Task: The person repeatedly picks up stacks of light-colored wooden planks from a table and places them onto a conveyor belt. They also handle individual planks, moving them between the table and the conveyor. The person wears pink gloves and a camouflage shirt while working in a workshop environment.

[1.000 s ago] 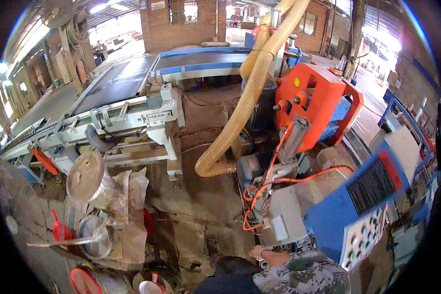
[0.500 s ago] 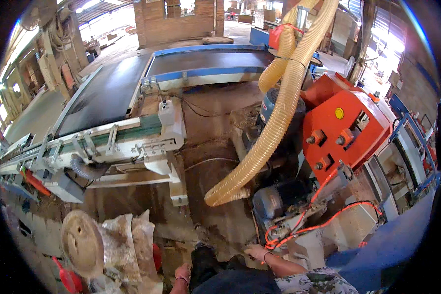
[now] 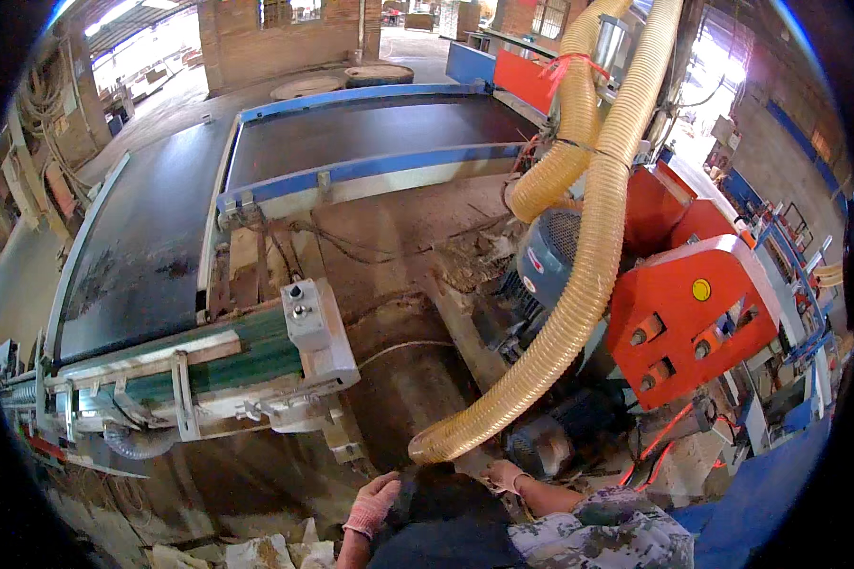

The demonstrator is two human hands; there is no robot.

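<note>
Well, the biggest thing is the long black belt table point(image 3: 152, 237) with blue edges. It fills the upper left of the frame and runs away toward the top. At the right stands a red machine cover point(image 3: 702, 322). A fat yellow hose point(image 3: 579, 294) bends down from the top right to the lower middle, likely so it can suck dust away from the machine. Behind it sits a blue-grey motor point(image 3: 550, 256). Left of centre, a grey box with two buttons point(image 3: 306, 318) is fixed on the green rail, easy to reach. At the bottom middle is a dark round lump point(image 3: 436, 517); I cannot tell what it is. The left hand point(image 3: 372, 503), in a pink glove, lies flat on the lump's left side, but I cannot tell if it grips. The right hand point(image 3: 506, 474) is just under the hose end, beside a small dark motor point(image 3: 541, 441); its fingers are too small to read. The hose, the motor and orange wires point(image 3: 659, 441) crowd that hand.
</note>
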